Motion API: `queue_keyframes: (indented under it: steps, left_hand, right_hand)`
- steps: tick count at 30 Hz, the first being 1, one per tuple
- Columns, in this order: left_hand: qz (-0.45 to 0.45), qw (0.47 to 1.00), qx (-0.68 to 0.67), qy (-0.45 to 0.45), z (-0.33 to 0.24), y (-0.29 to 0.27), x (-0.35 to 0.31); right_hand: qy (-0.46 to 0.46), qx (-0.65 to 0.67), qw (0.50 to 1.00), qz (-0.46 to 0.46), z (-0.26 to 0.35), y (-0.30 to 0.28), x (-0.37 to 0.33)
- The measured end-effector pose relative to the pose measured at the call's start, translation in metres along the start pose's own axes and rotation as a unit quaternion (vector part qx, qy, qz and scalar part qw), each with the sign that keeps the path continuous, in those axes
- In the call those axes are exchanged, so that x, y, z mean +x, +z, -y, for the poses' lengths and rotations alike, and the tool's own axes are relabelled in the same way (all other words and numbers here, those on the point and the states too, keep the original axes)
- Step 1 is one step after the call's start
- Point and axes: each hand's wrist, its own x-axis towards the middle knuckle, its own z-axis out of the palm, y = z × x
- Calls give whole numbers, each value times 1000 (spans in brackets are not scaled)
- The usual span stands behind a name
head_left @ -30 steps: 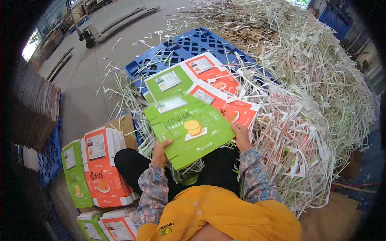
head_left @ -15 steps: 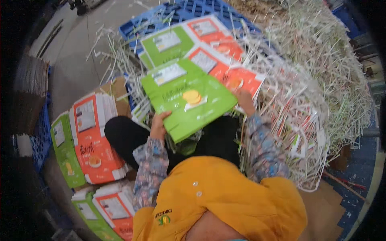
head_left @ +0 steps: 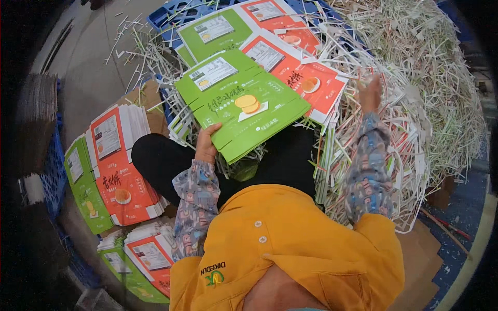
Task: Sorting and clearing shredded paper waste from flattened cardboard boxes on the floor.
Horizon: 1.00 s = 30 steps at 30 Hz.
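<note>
My left hand (head_left: 207, 145) grips the near left edge of a stack of flat green printed carton sheets (head_left: 249, 122), tilted above my lap. The sheets carry a picture of round yellow cakes and a white label panel. Away from the stack, my right hand (head_left: 370, 94) is raised over the heap of shredded paper strips (head_left: 373, 145), its fingers apart and somewhat blurred. Beyond the held stack lie red-orange carton sheets (head_left: 324, 96) and another green carton sheet (head_left: 233, 32), partly covered.
A blue plastic pallet (head_left: 168, 18) shows under the far sheets. Stacked red carton sheets (head_left: 124, 181) and green ones (head_left: 85, 192) stand at my left, with more piles (head_left: 148, 259) nearer. Brown cardboard stacks (head_left: 39, 119) rise at the far left. Paper strips also litter the floor.
My right hand has left the green stack's right edge and moved right, over the paper strips. My left hand still holds the stack, which now sits slightly lower on its left side.
</note>
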Motion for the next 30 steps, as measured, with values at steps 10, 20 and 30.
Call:
queue_keyframes:
  steps: [10, 20, 30]
  left_hand:
    - [55, 998, -4, -24, 2, -16, 0]
    - [-63, 997, -49, -17, 20, -9, -18]
    - [85, 994, 45, 53, 23, 64, 4]
  right_hand:
    - [331, 248, 690, 594, 103, 92, -34]
    - [71, 197, 803, 557, 209, 64, -11]
    - [69, 407, 786, 461, 275, -100, 41]
